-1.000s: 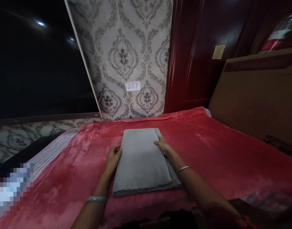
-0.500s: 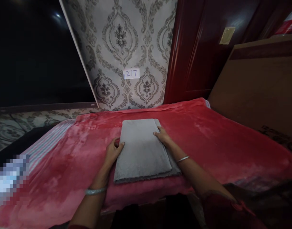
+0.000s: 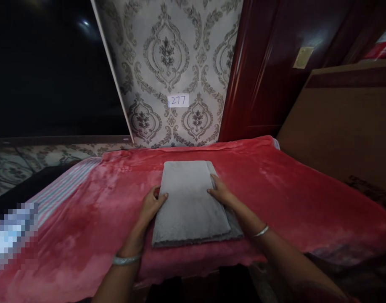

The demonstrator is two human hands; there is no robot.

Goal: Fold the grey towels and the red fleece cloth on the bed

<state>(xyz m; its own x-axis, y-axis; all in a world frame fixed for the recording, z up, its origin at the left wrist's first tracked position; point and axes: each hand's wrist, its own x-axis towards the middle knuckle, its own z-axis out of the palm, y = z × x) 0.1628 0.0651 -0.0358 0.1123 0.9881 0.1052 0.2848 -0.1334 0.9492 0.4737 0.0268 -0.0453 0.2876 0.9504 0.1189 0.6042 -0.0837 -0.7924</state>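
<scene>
A folded grey cloth (image 3: 188,202) lies flat on a red plush blanket (image 3: 290,198) that covers a bed. My left hand (image 3: 152,204) grips the cloth's left edge, thumb on top and fingers tucked under it. My right hand (image 3: 220,191) holds the cloth's right edge, fingers curled over the top fold. Both wrists wear a silver bangle.
A patterned wall with a small label reading 277 (image 3: 178,100) stands behind the bed. A dark red wooden door (image 3: 268,71) is at the right, a brown headboard (image 3: 347,126) beyond it. A striped sheet (image 3: 65,185) shows at the blanket's left edge.
The camera view has shifted slightly. My left thumb has come up onto the cloth's left edge, and my right hand has slid a little nearer along the right edge.
</scene>
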